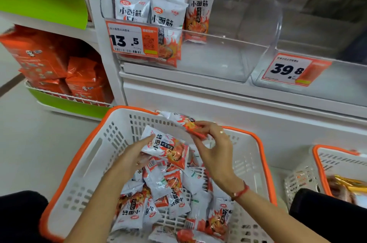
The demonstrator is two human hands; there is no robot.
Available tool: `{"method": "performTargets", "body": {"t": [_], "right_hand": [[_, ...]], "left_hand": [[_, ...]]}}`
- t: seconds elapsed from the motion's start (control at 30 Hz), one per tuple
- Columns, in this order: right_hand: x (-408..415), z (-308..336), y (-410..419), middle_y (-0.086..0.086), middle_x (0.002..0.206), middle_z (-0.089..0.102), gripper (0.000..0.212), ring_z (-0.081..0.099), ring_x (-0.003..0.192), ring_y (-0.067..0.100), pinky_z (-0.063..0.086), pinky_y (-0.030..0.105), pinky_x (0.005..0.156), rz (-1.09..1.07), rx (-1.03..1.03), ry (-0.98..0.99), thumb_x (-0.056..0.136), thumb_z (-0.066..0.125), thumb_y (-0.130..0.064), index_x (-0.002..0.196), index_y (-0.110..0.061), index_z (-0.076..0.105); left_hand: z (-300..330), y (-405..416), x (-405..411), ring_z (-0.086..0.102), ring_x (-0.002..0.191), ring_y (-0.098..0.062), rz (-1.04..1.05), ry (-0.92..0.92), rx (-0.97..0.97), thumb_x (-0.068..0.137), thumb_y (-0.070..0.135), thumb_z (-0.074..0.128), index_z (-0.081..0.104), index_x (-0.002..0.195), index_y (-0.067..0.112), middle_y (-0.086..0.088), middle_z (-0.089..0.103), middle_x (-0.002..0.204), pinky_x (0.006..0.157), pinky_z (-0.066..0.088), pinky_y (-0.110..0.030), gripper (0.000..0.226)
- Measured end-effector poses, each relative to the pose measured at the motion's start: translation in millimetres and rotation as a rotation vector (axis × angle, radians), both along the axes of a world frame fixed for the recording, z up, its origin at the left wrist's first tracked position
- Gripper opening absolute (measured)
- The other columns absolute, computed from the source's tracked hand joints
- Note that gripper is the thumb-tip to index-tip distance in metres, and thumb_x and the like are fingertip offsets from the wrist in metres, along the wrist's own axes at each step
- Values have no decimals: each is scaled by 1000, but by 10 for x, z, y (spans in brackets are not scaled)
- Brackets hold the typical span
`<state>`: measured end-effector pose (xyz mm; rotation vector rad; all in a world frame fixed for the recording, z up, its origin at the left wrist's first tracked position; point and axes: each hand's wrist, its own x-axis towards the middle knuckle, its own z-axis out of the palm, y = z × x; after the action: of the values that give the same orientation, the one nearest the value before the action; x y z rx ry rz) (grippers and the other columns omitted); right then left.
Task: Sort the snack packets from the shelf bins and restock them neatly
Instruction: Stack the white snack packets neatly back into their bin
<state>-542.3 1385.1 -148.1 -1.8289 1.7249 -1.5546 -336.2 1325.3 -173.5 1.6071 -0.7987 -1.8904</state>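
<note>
Snack packets [174,193] lie heaped in a white basket [83,163] with an orange rim, which sits on the floor just in front of the white shelf unit [218,101]. Above the heap, the left hand [133,157] holds a white-and-orange packet [166,148] from below, fingers stretched along its left edge and thumb tucked beneath it, so the packet lies face up and tilted over the middle of the basket. Near the basket's far rim, the right hand [213,147] pinches a second packet [181,121] between thumb and fingertips at its orange end; that packet points up and left, its white end touching or just over the rim. A red cord bracelet [241,192] circles the right wrist.

Above the basket, on the shelf, a clear bin [248,60] holds a few upright packets [166,16] of the same kind, gathered at its left side; the rest of the bin is bare. A price tag reading 13.5 [132,40] hangs on the bin's front. Right of it, a neighbouring clear bin [317,24] carries a tag reading 39.8 [294,70]; its contents cannot be made out.

Right of the basket stands a second white basket [321,163] with an orange rim, with yellow wrappers [349,183] inside. Left of the basket, a green-edged rack [65,103] holds orange bags [83,79].
</note>
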Motion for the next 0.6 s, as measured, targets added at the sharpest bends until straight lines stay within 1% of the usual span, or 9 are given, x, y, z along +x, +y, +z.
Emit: {"method": "performTargets", "body": {"t": [0.07,0.13,0.2,0.27,0.33,0.4,0.47,0.53,0.6], "right_hand": [[73,-23,99,-5,116,65,14,60,108,14,53,32,84,139,-80,236,82,75,-15,92,-18,66],[93,-92,148,-4,126,61,20,56,118,17,55,32,82,235,-88,450,81,76,-15,95,-20,62],[72,-146,161,-4,134,57,22,53,125,18,56,32,85,262,-51,502,83,74,-17,99,-21,60],[44,-158,152,-5,139,54,23,50,129,17,53,34,93,279,9,468,85,72,-17,103,-22,58],[4,-175,124,-7,142,50,28,46,132,15,49,30,100,303,64,452,85,71,-14,106,-24,57],[-22,-147,102,-15,146,44,27,41,135,7,45,21,100,343,163,466,84,73,-21,107,-25,58],[-7,-57,99,-24,146,37,35,34,134,-6,36,8,98,397,326,433,83,70,-47,111,-29,60],[48,46,104,-26,137,43,51,43,122,-11,35,5,94,383,486,237,77,63,-66,115,-32,58],[99,117,63,-18,118,56,54,57,103,-3,49,15,85,256,583,-62,76,67,-61,117,-29,52]], "left_hand": [[41,52,-37,63,108,-28,75,291,85,86,33,65,55,133,20,-13,66,119,94,51,-41,50],[114,87,-70,67,99,-28,75,371,96,95,30,53,56,133,13,-18,69,110,89,54,-41,42],[137,75,-63,66,98,-25,89,393,113,96,45,46,59,128,13,-16,71,108,86,53,-39,47],[138,37,-30,61,106,-23,66,424,134,88,69,37,61,122,16,-14,70,112,92,43,-38,67],[136,16,-36,58,113,-21,-11,418,108,79,78,39,58,122,19,-12,67,120,94,36,-35,76],[149,31,-97,59,114,-18,-54,346,34,78,63,55,57,127,19,-8,68,119,89,40,-32,66],[169,46,-147,62,111,-14,-86,235,-71,76,48,64,58,128,21,-1,72,112,83,42,-28,60],[219,31,-173,66,104,-12,-127,148,-172,77,44,66,61,125,21,2,73,109,75,43,-25,53],[239,3,-198,68,102,-14,-135,150,-197,79,42,68,65,121,19,1,73,109,79,48,-27,48]]}}
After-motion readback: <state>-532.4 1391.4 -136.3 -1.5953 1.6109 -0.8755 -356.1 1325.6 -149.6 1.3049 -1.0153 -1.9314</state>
